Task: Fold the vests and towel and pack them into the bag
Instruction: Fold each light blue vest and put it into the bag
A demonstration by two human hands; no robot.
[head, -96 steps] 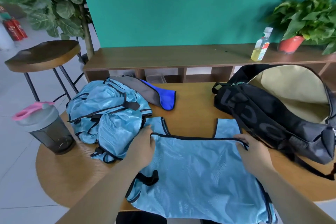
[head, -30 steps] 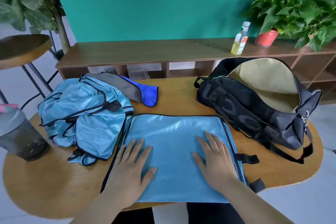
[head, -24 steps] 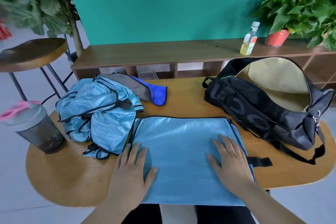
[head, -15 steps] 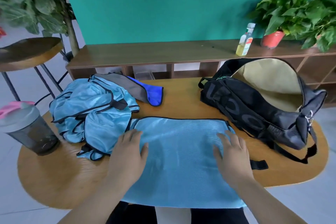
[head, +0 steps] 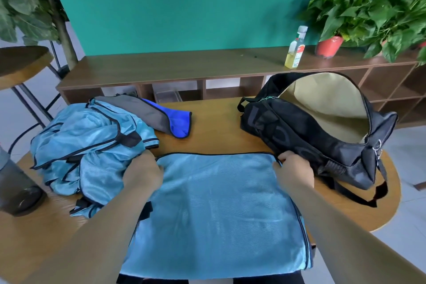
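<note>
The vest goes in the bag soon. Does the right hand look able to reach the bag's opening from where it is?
Probably yes. The right hand grips the far corner of the vest right beside the black bag, whose flap lies thrown back, tan lining showing; nothing stands between them.

View: head-worn, single.
Position: above the near edge of the table (head: 219, 131).
Facing: forward and down, across the table.
Nearness: close over the table.
Field: most of the table; bag (head: 299, 136) at its right end.
</note>
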